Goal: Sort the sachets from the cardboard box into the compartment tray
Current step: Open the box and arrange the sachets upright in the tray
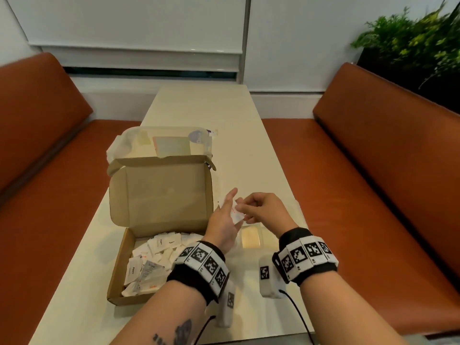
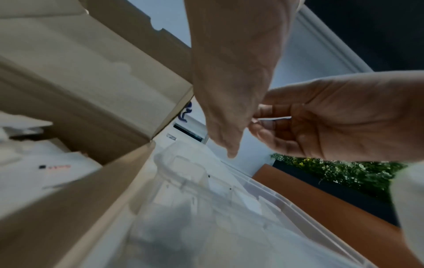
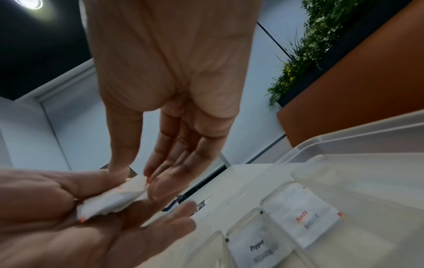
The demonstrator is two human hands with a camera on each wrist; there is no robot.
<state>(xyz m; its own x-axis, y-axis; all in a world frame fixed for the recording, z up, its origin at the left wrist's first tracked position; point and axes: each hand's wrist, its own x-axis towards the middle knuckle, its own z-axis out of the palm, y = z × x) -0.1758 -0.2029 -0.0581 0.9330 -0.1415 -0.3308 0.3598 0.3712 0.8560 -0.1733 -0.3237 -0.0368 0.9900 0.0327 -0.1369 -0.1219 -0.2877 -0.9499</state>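
- The cardboard box (image 1: 159, 220) lies on the table (image 1: 199, 108) at about 9 o'clock from the hands, lid standing open at its 12 o'clock edge.
- A heap of white sachets (image 1: 154, 260) fills the box bottom; some show dark print, some red.
- A clear lidded container (image 1: 164, 143) sits at 12 o'clock of the box, just behind the raised lid.
- The left hand (image 1: 224, 220) hangs above the table just off the box's 3 o'clock side, fingers straight and loosely spread, a small pile of sachets resting against them.
- The held sachet (image 3: 114, 197), white with a touch of red print, sits between the two hands; the right wrist view shows it lying on the left hand's fingers (image 3: 160, 215).
- The right hand (image 1: 263, 210) meets the left at its 3 o'clock, thumb and curled fingertips pinching the sachet's edge.
- The compartment tray (image 3: 344, 145), clear plastic, lies under the hands, at 3 o'clock of the box.
- In it, a Pepper sachet (image 3: 257, 252) fills one compartment, and a Salt sachet (image 3: 302, 215) the neighbouring one at its 2 o'clock.
- Orange benches (image 1: 373, 195) flank the table at 9 and 3 o'clock, with a green plant (image 1: 410, 41) at 2 o'clock.
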